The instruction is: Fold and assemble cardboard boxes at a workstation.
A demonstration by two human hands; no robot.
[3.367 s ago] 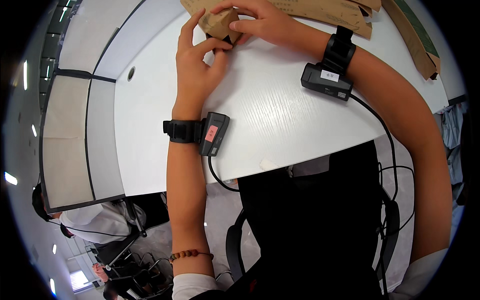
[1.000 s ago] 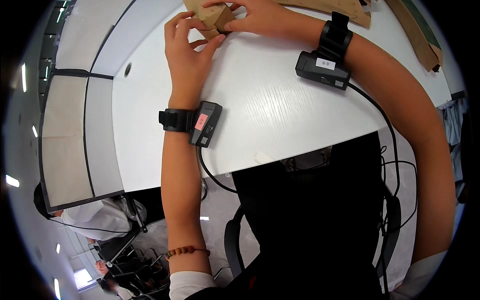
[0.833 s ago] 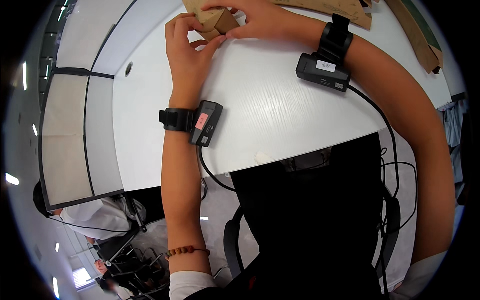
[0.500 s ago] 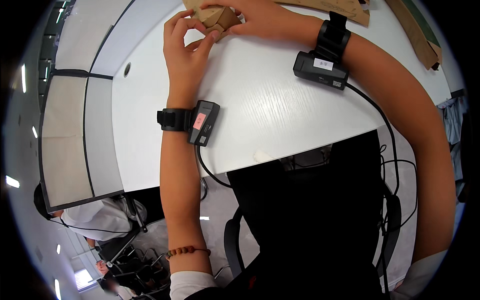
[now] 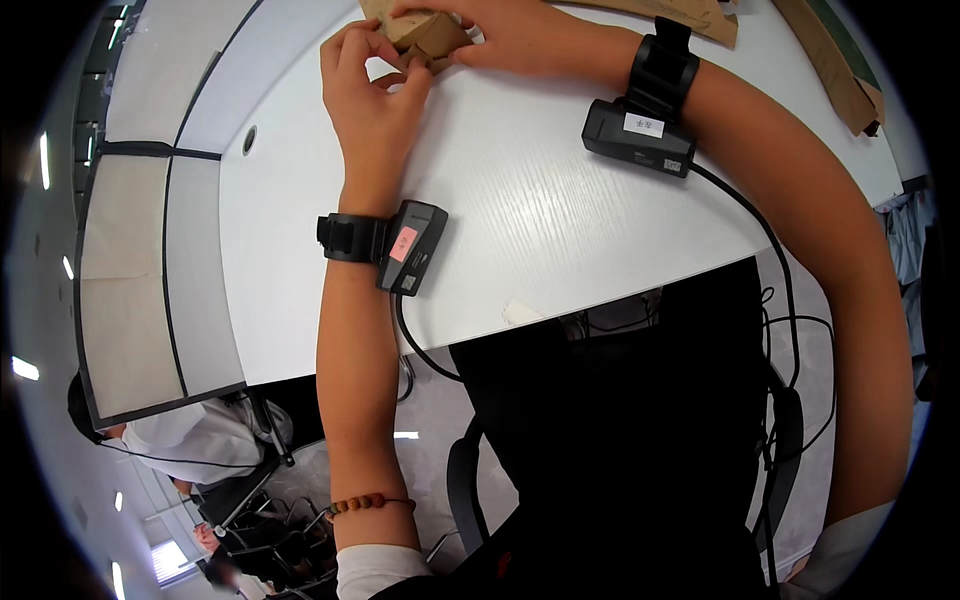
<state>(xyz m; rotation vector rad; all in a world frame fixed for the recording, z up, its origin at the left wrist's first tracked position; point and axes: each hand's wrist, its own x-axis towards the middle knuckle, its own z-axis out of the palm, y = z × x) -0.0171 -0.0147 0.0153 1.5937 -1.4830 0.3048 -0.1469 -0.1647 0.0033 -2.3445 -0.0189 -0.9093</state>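
A brown kraft-paper or cardboard bundle (image 5: pixel 440 38), creased into angular folds, lies at the far edge of the view on the white table; its far part is cut off. On its left and near side is my left hand (image 5: pixel 372 92), thumb and fingers closed in a pinch on a folded edge. From the right, my right hand (image 5: pixel 505 38) grips the same bundle, fingers over its top and thumb low on its right side. Whatever the paper may enclose is hidden. Each wrist wears a black strap with a small cabled box.
Flat brown cardboard (image 5: pixel 690 18) lies at the far right of the white table (image 5: pixel 520 190), with a long folded cardboard strip (image 5: pixel 825 65) beyond it. A pale partition (image 5: pixel 125 275) borders the left side. Past it sits another person (image 5: pixel 195 435). Black cables (image 5: pixel 770 240) hang by my chair.
My left hand has shifted slightly left, and its thumb and fingers have drawn together at the fold. The bundle has moved a little left; my right hand stays on it.
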